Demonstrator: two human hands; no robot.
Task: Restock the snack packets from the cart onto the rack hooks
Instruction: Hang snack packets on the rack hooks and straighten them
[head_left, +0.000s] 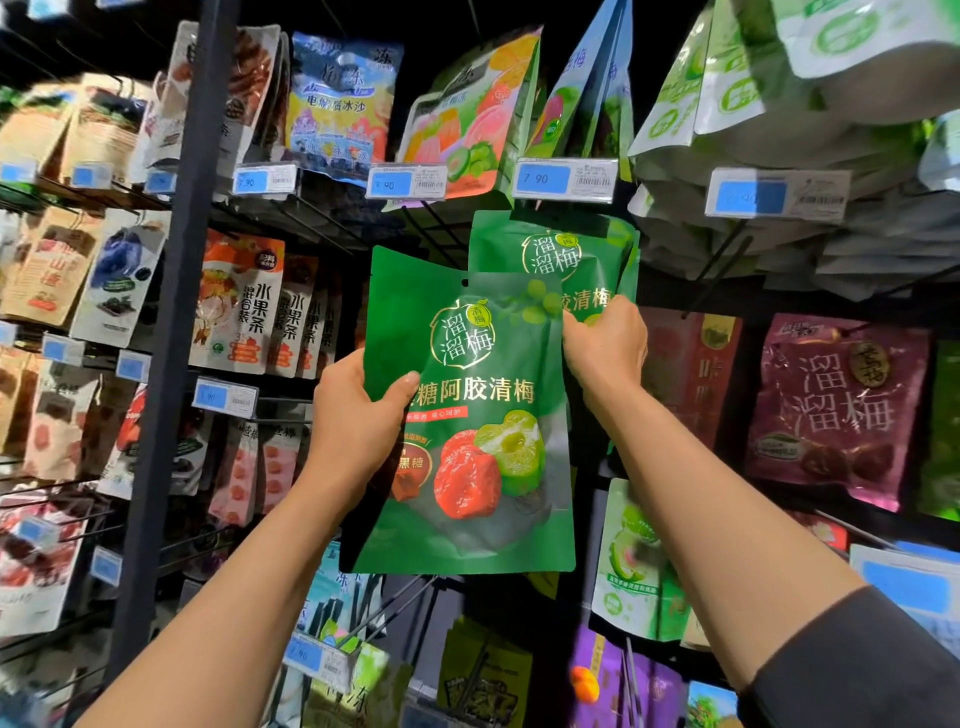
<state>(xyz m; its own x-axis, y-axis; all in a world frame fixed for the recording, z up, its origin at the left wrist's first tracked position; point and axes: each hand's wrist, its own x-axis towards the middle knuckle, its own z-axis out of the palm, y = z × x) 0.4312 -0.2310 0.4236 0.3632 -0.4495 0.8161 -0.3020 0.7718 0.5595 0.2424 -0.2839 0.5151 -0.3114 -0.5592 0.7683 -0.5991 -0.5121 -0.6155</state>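
1. Here, a tall dark wire rack (171, 322) fills the whole scene, its rows of hooks hung with glossy snack pouches from the far left to the far right.
2. A dark upright metal post (179, 291) runs from top to bottom on the left side of the rack.
3. At the centre, a large green glossy plastic snack packet with gold lettering and pictured red and green plums (467, 415) is held up in front of the rack, its small punched hanging hole showing near the top edge.
4. Just behind it, up and to the right, hangs a second green glossy packet of the same design (550, 254), partly covered by the near one.
5. On the right hangs a maroon glossy plum pouch with pale lettering (836, 410), well apart from the green pair.
6. The left hand (358, 415) clasps the near packet's left edge, thumb across the front and fingers hidden behind.
7. The right hand (605, 343) pinches the near packet's upper right edge, also touching the hanging packet behind it.
8. A white price tag with a blue panel reading 7.90 (563, 179) sits above the green packets.
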